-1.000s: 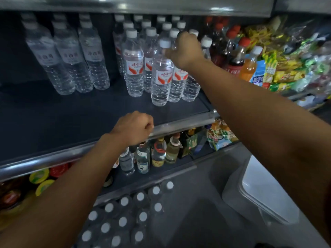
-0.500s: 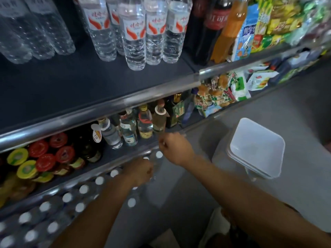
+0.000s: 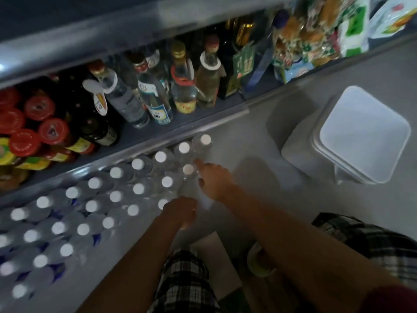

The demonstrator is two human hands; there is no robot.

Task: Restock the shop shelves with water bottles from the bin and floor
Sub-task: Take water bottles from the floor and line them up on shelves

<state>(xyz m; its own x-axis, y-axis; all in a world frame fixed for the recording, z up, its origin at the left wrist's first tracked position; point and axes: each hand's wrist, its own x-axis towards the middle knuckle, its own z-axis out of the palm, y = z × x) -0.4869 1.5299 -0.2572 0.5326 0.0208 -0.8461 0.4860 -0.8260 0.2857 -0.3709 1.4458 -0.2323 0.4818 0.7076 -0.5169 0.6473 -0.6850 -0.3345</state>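
Note:
Several clear water bottles with white caps (image 3: 138, 189) stand packed in rows on the floor below the lowest shelf. My right hand (image 3: 215, 180) reaches to the pack's right end, its index finger stretched out beside the cap of one bottle (image 3: 188, 169). My left hand (image 3: 180, 212) lies with curled fingers on top of the bottles at the near right corner of the pack. Whether it grips one is hidden. A white lidded bin (image 3: 363, 132) stands on the floor to the right.
The low shelf (image 3: 203, 124) above the pack holds glass liquor bottles (image 3: 155, 96), red-capped bottles (image 3: 39, 108) at the left and snack packets (image 3: 300, 41) at the right. Grey floor (image 3: 259, 141) lies between pack and bin. My checked shorts and a shoe show below.
My view has dropped from the upper water shelf to the floor. Both hands came down from the shelf, the right one off the shelved bottles, and now reach the floor pack.

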